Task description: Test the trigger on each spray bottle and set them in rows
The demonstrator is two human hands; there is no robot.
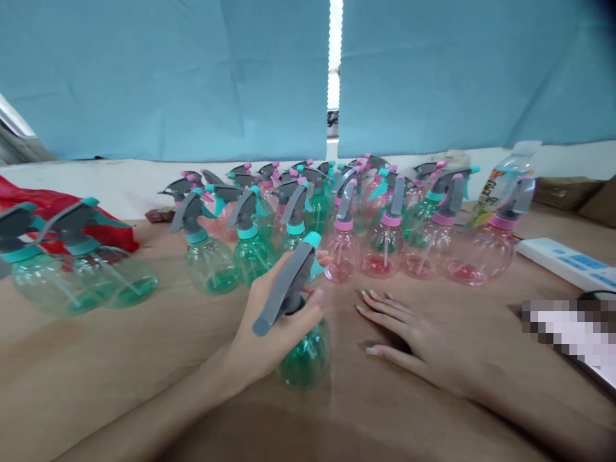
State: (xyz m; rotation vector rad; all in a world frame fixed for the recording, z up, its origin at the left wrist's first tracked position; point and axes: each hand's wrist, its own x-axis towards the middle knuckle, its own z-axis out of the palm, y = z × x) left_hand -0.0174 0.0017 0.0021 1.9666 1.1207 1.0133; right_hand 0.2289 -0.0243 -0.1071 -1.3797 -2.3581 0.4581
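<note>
L hand point(289, 337) closed round neck of translucent green, round plastic spray bottle point(305, 362) w/ long grey trigger point(283, 292), near ctr. of brown wood-look tabletop point(144, 346). Grip firmly; avoid squeezing trigger. R hand point(418, 340) spread palm-down, just right, holding nothing; use to steady bottle.

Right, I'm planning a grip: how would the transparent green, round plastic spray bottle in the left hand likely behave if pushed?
The transparent green spray bottle would probably tip, its grey trigger head rising above a rounded body. It may be light, being apparently thin plastic, and its shiny surface could slip.
</note>
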